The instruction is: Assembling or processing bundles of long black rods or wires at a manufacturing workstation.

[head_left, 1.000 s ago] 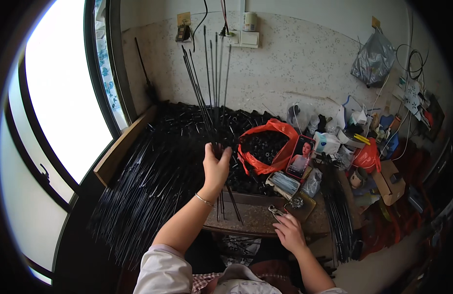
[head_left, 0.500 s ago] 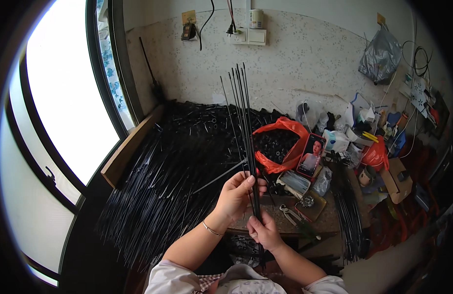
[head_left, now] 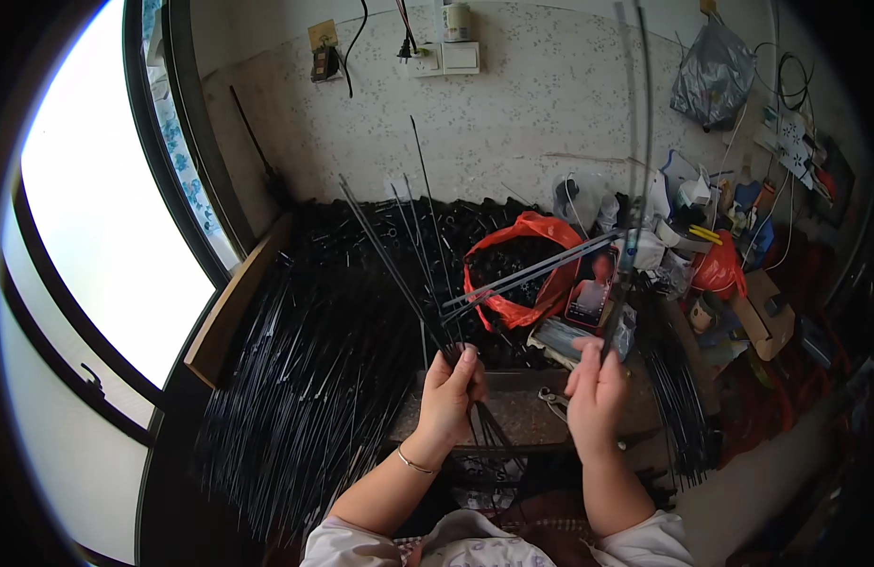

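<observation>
My left hand (head_left: 448, 392) is closed round a bundle of thin black rods (head_left: 388, 257), which fan out above the fist and trail below it. To its right, my right hand (head_left: 598, 392) grips a few more long thin rods (head_left: 647, 113), pointing upward and partly smeared by motion. A pair of greyish rods (head_left: 531, 274) slants from above my left hand across the red plastic bag (head_left: 548, 227); where they are held is hard to make out. Inside that bag lie small black parts. On the left of the table is a large heap of similar black rods (head_left: 295, 387).
Small black pieces (head_left: 361, 227) pile up along the wall. A phone (head_left: 591, 293) leans behind my right hand, with pliers (head_left: 553, 402) on the table. Another rod bundle (head_left: 678, 406) lies at the right, near a cardboard box (head_left: 760, 317). A wooden board (head_left: 234, 307) edges the left side.
My hands have moved apart. The single upright bundle is now split: the right hand has gone right and slightly up with some rods, while those in my left hand fan out.
</observation>
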Action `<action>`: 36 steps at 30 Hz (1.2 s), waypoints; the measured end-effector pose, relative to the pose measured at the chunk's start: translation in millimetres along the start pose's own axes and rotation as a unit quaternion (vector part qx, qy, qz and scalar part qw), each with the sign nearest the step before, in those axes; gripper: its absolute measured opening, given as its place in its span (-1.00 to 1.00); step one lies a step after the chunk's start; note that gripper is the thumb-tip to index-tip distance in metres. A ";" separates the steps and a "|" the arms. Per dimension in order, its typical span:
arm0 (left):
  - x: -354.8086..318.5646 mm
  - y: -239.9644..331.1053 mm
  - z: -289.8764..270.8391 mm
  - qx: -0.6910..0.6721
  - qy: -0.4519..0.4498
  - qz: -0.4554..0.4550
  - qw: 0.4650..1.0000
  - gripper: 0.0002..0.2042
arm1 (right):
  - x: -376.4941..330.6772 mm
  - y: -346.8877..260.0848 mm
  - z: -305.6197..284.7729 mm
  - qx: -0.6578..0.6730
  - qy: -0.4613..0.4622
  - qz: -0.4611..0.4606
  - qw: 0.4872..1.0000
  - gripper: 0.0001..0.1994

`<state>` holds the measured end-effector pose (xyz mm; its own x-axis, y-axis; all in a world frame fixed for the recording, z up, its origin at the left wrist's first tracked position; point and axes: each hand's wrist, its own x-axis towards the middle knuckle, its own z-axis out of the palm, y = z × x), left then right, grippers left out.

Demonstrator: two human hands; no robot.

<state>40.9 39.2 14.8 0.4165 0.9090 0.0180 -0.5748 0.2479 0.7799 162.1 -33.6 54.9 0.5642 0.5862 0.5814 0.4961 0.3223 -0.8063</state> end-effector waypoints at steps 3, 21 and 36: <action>8.0 5.5 4.8 -0.009 0.006 -0.011 1.000 -0.86 | 19.3 -11.6 -21.1 -0.035 0.020 0.007 0.999 -0.77; 51.0 -1.4 18.6 0.074 -0.151 -0.077 0.983 -0.80 | 0.8 48.5 4.2 0.212 -0.269 0.225 0.912 -0.87; 145.5 93.1 -0.9 0.490 0.099 0.150 0.853 -0.85 | 48.9 69.4 -64.8 0.318 -0.125 0.187 0.921 -0.81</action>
<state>47.4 194.9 89.5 0.1718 0.9449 0.2787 0.2704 -0.3173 0.9090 266.9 -30.8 34.4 0.4076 0.8720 0.2710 -0.2341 0.3867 -0.8920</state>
